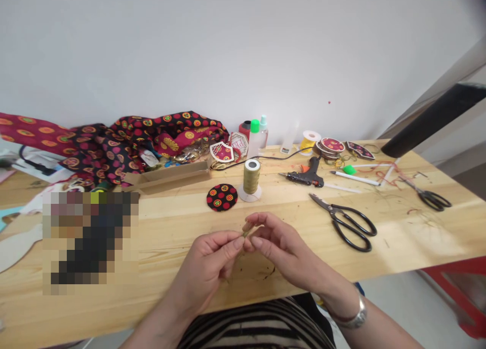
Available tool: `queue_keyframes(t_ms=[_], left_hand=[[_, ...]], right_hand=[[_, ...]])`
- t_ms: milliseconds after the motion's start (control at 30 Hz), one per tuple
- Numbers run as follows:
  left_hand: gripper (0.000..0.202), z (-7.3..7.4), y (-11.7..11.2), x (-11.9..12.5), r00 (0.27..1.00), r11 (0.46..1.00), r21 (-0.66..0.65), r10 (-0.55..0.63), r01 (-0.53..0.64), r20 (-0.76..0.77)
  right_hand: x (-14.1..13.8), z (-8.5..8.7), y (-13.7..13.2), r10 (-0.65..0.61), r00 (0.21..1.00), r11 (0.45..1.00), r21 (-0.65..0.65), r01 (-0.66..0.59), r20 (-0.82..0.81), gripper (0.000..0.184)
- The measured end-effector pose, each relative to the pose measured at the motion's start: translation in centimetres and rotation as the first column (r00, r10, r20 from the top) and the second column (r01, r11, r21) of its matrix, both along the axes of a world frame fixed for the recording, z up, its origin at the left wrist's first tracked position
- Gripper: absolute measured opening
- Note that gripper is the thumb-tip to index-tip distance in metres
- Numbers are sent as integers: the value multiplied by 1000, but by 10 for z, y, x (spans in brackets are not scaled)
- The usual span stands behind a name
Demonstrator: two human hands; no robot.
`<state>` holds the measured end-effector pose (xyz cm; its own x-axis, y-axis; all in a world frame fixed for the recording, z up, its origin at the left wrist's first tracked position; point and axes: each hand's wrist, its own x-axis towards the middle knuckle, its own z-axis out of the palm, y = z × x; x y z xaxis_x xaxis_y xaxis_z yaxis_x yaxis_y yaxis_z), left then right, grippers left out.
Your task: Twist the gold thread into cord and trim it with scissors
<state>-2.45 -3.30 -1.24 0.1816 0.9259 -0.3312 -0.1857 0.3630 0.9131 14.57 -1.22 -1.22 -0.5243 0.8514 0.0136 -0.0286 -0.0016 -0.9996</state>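
Both my hands meet over the table's front part. My left hand [216,255] pinches a thin olive-green thread [245,233] between thumb and fingertips. My right hand [284,245] has its fingers curled at the same thread, thumb and fingertips close together; its exact grip is partly hidden. Just beyond them stands a spool of olive-gold thread [251,179] on a pale round base. Left of the spool lies a round fabric-covered disc [222,197], black with red and orange patterns.
Large black-handled scissors [351,222] lie to the right, with a glue gun [306,174] behind them. Smaller scissors [429,194] rest farther right among loose threads. Patterned fabric [152,131], an open cardboard box [170,177] and bottles [254,139] line the back.
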Motion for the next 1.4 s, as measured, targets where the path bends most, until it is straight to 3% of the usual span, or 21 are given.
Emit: queue_keyframes(t_ms=[367, 533, 600, 667, 767, 900, 1000, 1167, 1267, 1400], left_hand=[[22, -5, 2, -1, 998, 1000, 15, 19, -18, -59], [24, -6, 4, -5, 993, 997, 23, 80, -78, -89], [25, -6, 5, -6, 989, 992, 19, 127, -126, -72], [25, -5, 6, -5, 986, 987, 14, 159, -158, -55], [27, -2, 6, 0, 980, 981, -11, 196, -196, -39], [26, 1, 5, 8, 973, 972, -80, 224, -220, 54], [23, 0, 3, 11, 966, 969, -108, 236, -224, 111], [27, -5, 3, 9, 967, 972, -136, 209, -190, 146], [28, -7, 3, 8, 966, 972, -143, 207, -186, 155], [28, -8, 2, 8, 965, 971, -151, 207, -183, 160]], right_hand=[[12, 8, 5, -151, 919, 979, 184, 88, 365, 13], [20, 11, 9, -243, 906, 969, 135, 208, 347, 17], [23, 14, 10, -344, 891, 939, 113, 325, 296, 18], [23, 16, 9, -484, 837, 875, 138, 465, 254, 20], [13, 16, 1, -647, 733, 757, 299, 581, 211, 21], [-10, 3, -12, -673, 715, 633, 648, 424, 189, 16], [-22, -9, -19, -633, 740, 571, 782, 249, 227, 13], [-27, -19, -24, -604, 737, 525, 847, 81, 303, 20], [-27, -21, -24, -604, 742, 496, 866, 66, 289, 20], [-27, -24, -23, -609, 739, 498, 864, 74, 288, 20]])
